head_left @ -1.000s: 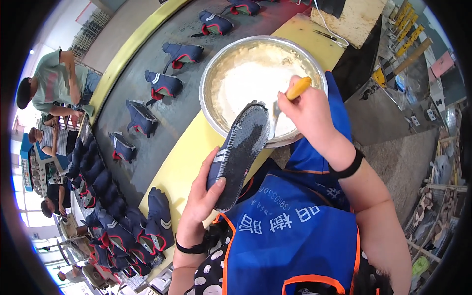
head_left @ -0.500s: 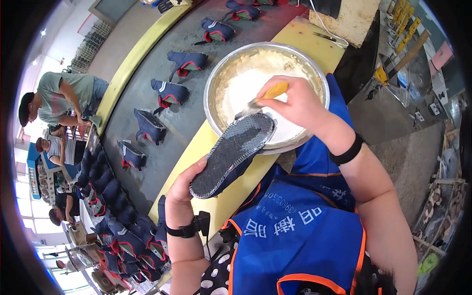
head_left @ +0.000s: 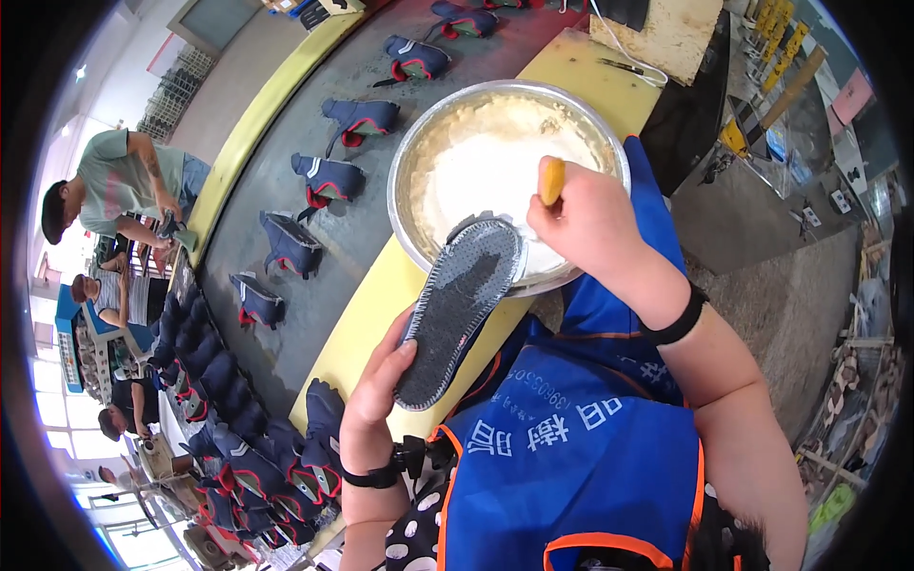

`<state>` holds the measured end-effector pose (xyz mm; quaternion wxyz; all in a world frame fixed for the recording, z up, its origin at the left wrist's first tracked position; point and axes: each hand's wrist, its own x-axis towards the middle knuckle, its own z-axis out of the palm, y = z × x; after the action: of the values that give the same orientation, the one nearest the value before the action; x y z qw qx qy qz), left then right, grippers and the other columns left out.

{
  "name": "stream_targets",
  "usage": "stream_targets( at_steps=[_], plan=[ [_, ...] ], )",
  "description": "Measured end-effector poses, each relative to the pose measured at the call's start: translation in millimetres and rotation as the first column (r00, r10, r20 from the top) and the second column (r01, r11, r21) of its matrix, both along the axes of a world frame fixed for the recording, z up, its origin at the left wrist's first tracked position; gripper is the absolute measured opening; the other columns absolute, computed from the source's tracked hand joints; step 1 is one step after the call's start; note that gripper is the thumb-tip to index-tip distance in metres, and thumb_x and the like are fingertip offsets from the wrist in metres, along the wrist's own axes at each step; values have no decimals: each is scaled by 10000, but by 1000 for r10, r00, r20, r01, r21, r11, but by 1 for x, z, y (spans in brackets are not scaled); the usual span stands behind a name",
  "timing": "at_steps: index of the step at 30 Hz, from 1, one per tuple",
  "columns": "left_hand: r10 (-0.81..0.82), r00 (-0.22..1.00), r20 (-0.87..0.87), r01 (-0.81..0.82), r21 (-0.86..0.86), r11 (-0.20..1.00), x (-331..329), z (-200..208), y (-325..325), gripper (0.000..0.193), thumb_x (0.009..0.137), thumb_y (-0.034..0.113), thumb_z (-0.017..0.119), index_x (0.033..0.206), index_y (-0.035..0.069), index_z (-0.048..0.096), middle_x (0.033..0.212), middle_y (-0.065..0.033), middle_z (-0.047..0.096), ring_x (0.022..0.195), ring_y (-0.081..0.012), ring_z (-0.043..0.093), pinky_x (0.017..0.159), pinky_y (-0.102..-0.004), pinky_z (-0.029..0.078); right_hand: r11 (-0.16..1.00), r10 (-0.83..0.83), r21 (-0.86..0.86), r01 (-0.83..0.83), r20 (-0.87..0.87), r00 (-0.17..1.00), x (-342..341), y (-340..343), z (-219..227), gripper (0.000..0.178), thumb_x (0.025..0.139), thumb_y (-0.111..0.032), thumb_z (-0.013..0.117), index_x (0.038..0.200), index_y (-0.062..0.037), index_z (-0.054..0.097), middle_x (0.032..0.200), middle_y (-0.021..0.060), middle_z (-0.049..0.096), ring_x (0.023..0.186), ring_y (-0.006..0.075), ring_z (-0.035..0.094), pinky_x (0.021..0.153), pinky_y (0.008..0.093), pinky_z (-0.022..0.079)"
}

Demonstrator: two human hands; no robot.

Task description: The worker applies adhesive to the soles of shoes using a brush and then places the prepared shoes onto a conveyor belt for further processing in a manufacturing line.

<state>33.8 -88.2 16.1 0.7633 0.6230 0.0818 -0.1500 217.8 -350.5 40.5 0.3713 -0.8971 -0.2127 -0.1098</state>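
Note:
My left hand [head_left: 377, 379] grips a dark shoe upper [head_left: 466, 295] by its heel, with the grey stitched underside facing up. The area near the toe looks wet and lighter. In my right hand [head_left: 598, 217] is a brush, its yellow handle [head_left: 552, 181] sticking up between thumb and fingers; the bristles are hidden behind the hand. Both the toe and the brush are over a round metal bowl [head_left: 396, 186] holding a thick white liquid [head_left: 476, 181], with cream-coloured residue on its inner wall. The brush is to the right of the toe.
Several navy shoe uppers with red trim [head_left: 328, 179] lie in a row on a dark belt [head_left: 367, 181] beyond the yellow ledge [head_left: 367, 305]. More are piled [head_left: 257, 466] at lower left. Across the belt a person [head_left: 129, 181] handles an upper; others sit farther back.
My right hand has moved slightly right, taking the brush off the toe edge. The shoe upper has turned steeper, its heel shifting right and nearer. The person across has raised an arm.

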Motion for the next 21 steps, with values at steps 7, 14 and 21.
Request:
stream_targets(
  at_steps=[7, 14, 21],
  plan=[
    [61, 990, 125, -87, 212, 973, -21, -1, -34, 692, 1028, 263, 531, 1612, -11, 281, 1527, -191, 490, 1412, -279, 473, 1192, -377, 329, 952, 141, 289, -101, -124, 982, -34, -13, -1, 216, 913, -129, 736, 822, -36, 563, 648, 121, 616, 575, 287, 639, 554, 365, 479],
    [150, 989, 13, -150, 39, 988, -25, 1, -42, 667, 1042, 250, 509, 1611, 5, 262, 1507, -209, 514, 1338, -279, 563, 1152, -371, 411, 872, 323, 463, -159, -299, 898, -77, -30, -9, 198, 930, -79, 732, 826, -38, 569, 619, 17, 547, 533, 86, 514, 513, 278, 387],
    [63, 958, -280, -217, -559, 800, -42, -10, -9, 625, 1010, 320, 553, 1511, -22, 405, 1259, -236, 666, 958, -320, 736, 637, -388, 635, 766, 38, 627, 140, -262, 964, -33, -69, -16, 126, 1007, -35, 605, 896, -51, 548, 776, 4, 526, 622, 82, 539, 543, 235, 463]
  ],
)
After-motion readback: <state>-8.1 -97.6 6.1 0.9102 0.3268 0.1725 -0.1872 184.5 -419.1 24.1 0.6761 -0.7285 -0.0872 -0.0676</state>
